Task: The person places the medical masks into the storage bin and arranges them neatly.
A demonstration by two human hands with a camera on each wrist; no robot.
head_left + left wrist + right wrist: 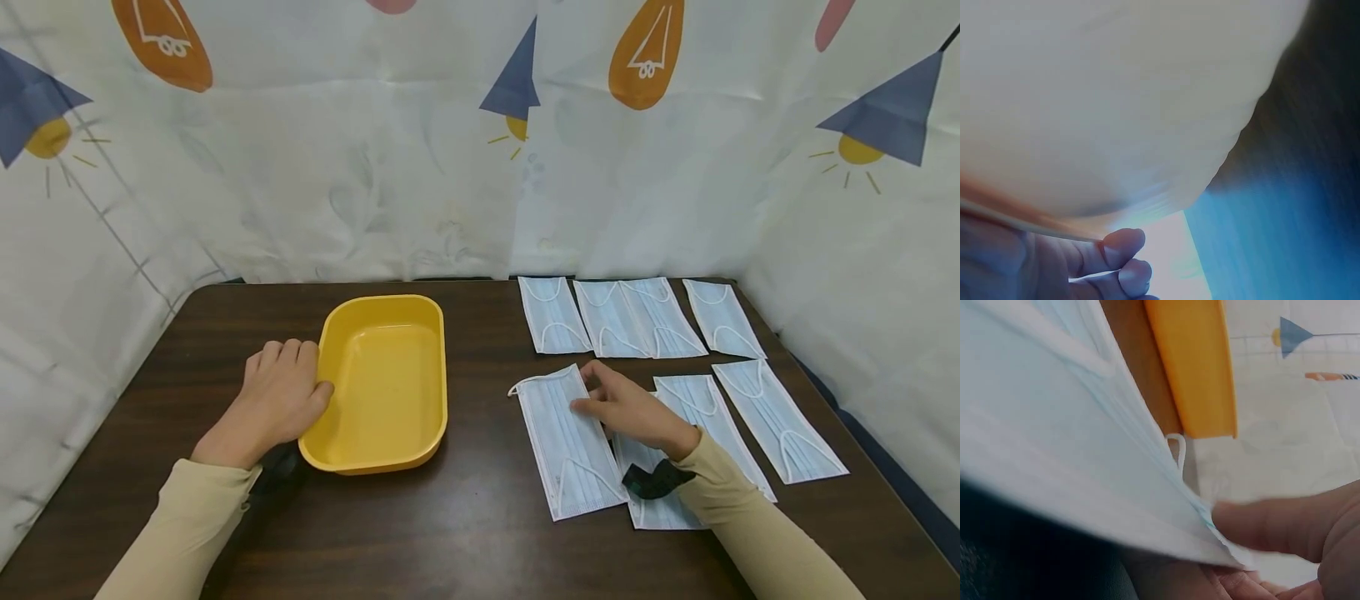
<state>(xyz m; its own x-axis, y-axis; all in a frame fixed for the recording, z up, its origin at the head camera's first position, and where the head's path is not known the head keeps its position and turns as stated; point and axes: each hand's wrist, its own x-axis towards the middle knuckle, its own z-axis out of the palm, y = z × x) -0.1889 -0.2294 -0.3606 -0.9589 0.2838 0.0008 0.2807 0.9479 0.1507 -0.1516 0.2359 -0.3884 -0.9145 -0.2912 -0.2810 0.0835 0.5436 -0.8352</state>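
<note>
On the left of the table, my left hand (279,398) grips the near-left rim of a yellow plastic tray (382,392), its thumb over the edge. The left wrist view shows the fingers (1124,247) bent under a pale, washed-out surface. To the right, my right hand (632,408) pinches the upper right edge of a light blue disposable face mask (564,442) with white ear loops. In the right wrist view the thumb (1272,526) presses on this mask (1091,456), with the other fingers beneath it. The held mask partly covers another mask (663,508) under my wrist.
More face masks lie flat on the right: a back row (622,317), one (780,421) near the right edge and one (712,417) beside my right forearm. The dark wood table (405,542) meets a printed white curtain (420,183) behind.
</note>
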